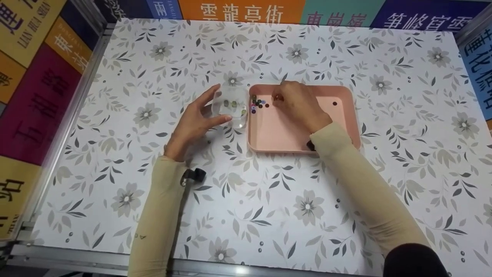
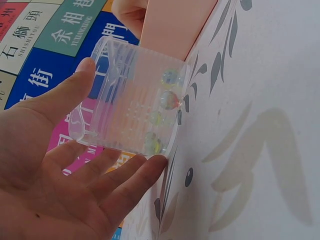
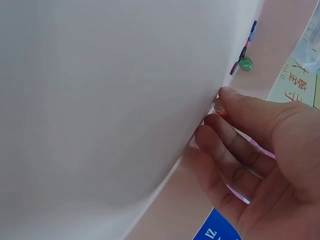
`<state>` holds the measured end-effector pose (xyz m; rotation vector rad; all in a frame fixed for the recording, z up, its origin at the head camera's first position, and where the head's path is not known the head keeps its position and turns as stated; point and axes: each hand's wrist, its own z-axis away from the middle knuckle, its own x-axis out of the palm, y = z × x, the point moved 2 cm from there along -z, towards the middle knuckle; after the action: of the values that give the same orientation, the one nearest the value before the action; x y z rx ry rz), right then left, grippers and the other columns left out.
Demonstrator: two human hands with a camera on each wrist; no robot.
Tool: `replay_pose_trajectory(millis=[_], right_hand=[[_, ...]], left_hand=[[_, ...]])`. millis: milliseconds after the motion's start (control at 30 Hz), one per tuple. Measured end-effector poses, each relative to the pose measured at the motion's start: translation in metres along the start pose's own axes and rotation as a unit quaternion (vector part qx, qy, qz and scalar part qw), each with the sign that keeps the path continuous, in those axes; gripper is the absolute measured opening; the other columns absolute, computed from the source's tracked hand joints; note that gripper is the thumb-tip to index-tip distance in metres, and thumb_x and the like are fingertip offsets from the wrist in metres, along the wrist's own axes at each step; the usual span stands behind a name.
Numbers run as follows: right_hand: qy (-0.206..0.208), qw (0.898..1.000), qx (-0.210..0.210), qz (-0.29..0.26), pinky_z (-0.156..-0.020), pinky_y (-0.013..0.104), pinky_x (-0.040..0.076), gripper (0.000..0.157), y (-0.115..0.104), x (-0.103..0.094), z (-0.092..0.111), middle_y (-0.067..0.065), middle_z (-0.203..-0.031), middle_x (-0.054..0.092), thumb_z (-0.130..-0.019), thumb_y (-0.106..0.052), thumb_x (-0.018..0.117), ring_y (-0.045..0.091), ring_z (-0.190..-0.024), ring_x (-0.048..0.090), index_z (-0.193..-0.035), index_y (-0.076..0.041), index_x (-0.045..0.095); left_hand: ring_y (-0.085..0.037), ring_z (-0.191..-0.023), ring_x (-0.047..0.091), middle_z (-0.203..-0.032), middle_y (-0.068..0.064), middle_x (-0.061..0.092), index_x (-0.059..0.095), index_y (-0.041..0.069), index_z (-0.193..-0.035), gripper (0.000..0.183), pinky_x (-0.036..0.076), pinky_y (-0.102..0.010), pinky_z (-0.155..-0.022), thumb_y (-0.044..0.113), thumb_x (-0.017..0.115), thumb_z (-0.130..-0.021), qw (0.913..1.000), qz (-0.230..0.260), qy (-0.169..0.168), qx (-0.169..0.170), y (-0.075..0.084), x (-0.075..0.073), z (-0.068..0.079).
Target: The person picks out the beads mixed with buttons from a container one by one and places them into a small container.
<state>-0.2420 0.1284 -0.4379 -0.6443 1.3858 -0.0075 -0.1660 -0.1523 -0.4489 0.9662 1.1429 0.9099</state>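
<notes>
My left hand (image 1: 192, 121) holds a clear plastic container (image 2: 120, 100) upright, thumb on one side and fingers against the other. Several glass marbles (image 2: 169, 100) lie at the bottom of it. Just to its right is a pink rectangular tray (image 1: 276, 132). Inside the tray, my right hand (image 1: 298, 102) pinches an orange-tinted marble (image 3: 218, 107) between thumb and fingers, low by the tray floor. Small flat coloured discs (image 3: 243, 53) and a green marble (image 3: 246, 64) cluster at the tray's left end.
A lone dark disc (image 1: 334, 103) lies near the tray's right end. Under everything is a table covered with a white floral sheet (image 1: 246, 184). Panels with large printed characters (image 1: 242, 11) stand along the back and sides. A metal rail (image 1: 242, 268) runs along the front edge.
</notes>
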Motion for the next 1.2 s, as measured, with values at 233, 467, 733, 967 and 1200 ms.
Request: replay_pose_trajectory(millis=[233, 467, 733, 967, 1200], right_hand=[[-0.012, 1.0, -0.003, -0.023, -0.083, 0.036, 0.051, 0.011, 0.001, -0.001, 0.005, 0.013, -0.099, 0.069, -0.098, -0.003, 0.068, 0.025, -0.091, 0.058, -0.1, -0.002, 0.079], [-0.015, 0.999, -0.013, -0.027, -0.077, 0.034, 0.044, 0.012, 0.002, -0.003, 0.006, 0.012, -0.093, 0.063, -0.098, 0.0, 0.065, 0.024, -0.088, 0.053, -0.092, -0.001, 0.075], [-0.011, 0.999, -0.022, -0.041, -0.088, 0.038, 0.056, 0.012, 0.007, -0.004, 0.008, 0.014, -0.104, 0.073, -0.097, -0.002, 0.069, 0.025, -0.097, 0.064, -0.104, 0.0, 0.079], [-0.022, 0.997, 0.008, -0.076, -0.09, 0.037, 0.056, 0.016, 0.008, -0.005, 0.011, 0.012, -0.107, 0.071, -0.099, -0.01, 0.07, 0.024, -0.097, 0.062, -0.111, -0.003, 0.079], [-0.01, 0.997, 0.018, -0.079, -0.089, 0.035, 0.054, 0.019, 0.004, -0.009, 0.013, 0.006, -0.106, 0.065, -0.1, -0.018, 0.07, 0.022, -0.098, 0.06, -0.114, -0.007, 0.077]], left_hand=[[-0.025, -0.152, 0.045, -0.168, 0.001, 0.041, 0.039, 0.041, -0.159, 0.095, 0.041, -0.035, -0.124, 0.031, 0.091, -0.081, 0.9999, 0.003, 0.0, -0.015, 0.001, 0.0, 0.0], [-0.027, -0.152, 0.045, -0.169, -0.002, 0.04, 0.038, 0.038, -0.161, 0.094, 0.04, -0.036, -0.125, 0.031, 0.09, -0.083, 1.0, -0.003, -0.002, -0.002, 0.0, 0.0, 0.0], [-0.033, -0.151, 0.046, -0.169, -0.008, 0.038, 0.038, 0.029, -0.162, 0.092, 0.041, -0.038, -0.125, 0.026, 0.088, -0.085, 0.9997, 0.002, -0.003, 0.024, 0.0, 0.0, 0.0], [-0.032, -0.151, 0.046, -0.168, -0.008, 0.04, 0.039, 0.031, -0.162, 0.093, 0.041, -0.039, -0.124, 0.024, 0.089, -0.084, 0.9998, 0.01, -0.004, 0.015, 0.001, 0.0, 0.0], [-0.031, -0.152, 0.046, -0.167, -0.006, 0.041, 0.039, 0.034, -0.161, 0.093, 0.041, -0.04, -0.125, 0.025, 0.089, -0.084, 0.9999, 0.012, -0.007, 0.007, 0.0, 0.001, 0.0]])
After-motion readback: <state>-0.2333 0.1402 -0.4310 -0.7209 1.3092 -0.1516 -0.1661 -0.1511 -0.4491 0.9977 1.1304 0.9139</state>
